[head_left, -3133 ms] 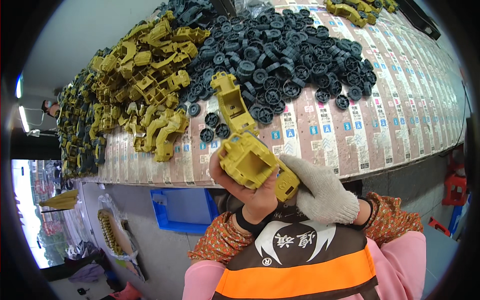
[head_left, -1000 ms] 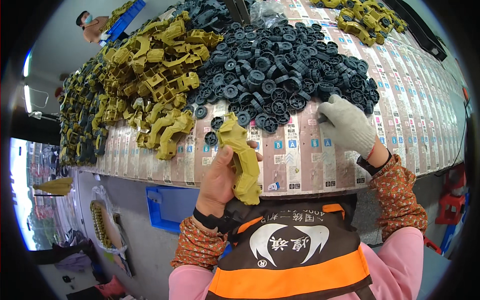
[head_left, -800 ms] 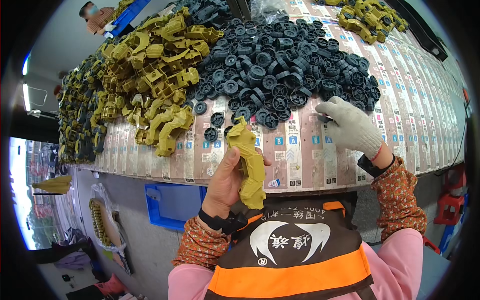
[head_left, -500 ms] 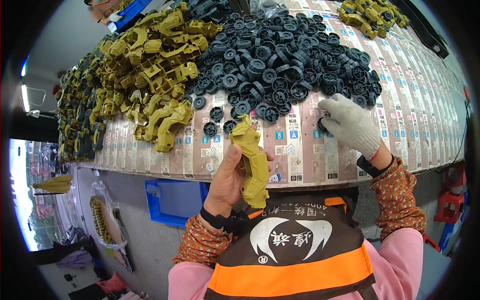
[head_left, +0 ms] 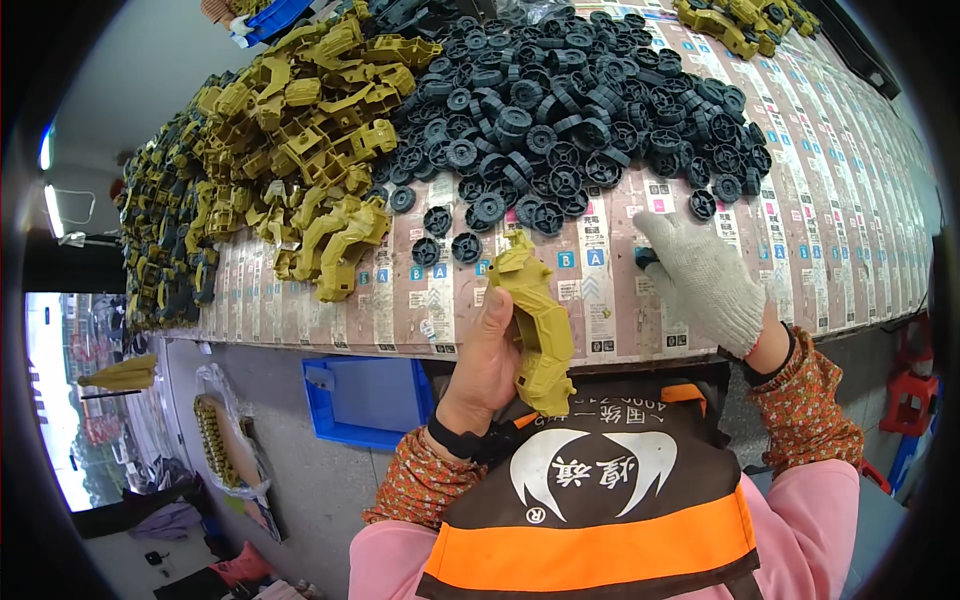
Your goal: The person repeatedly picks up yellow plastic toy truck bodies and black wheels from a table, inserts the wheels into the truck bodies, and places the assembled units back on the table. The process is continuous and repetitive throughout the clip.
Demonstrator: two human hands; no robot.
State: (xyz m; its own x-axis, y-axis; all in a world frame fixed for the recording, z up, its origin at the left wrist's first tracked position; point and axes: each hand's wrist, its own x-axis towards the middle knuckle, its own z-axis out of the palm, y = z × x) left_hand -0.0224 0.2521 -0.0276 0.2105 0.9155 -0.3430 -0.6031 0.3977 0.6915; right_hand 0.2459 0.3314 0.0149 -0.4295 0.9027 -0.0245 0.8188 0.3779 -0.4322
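Observation:
My bare left hand (head_left: 480, 368) is closed around an olive-yellow plastic toy car body (head_left: 545, 338), held upright at the table's front edge. To its right, my right hand (head_left: 706, 287) wears a white knitted glove. Its fingers pinch a small dark toy wheel (head_left: 647, 257), mostly covered by the glove. Just beyond both hands lies a big heap of dark grey toy wheels (head_left: 560, 135), a few of them loose at its near side.
Left of the wheels rises a pile of olive-yellow car bodies (head_left: 290, 120). Farther left are bodies with dark parts on them (head_left: 165, 230). Another yellow pile (head_left: 745, 25) is at the far right. Below the table's edge sits a blue bin (head_left: 368, 400).
My left hand and the car body have shifted to the right. My right hand has drawn back a little from the wheel heap, with the wheel still in its fingers.

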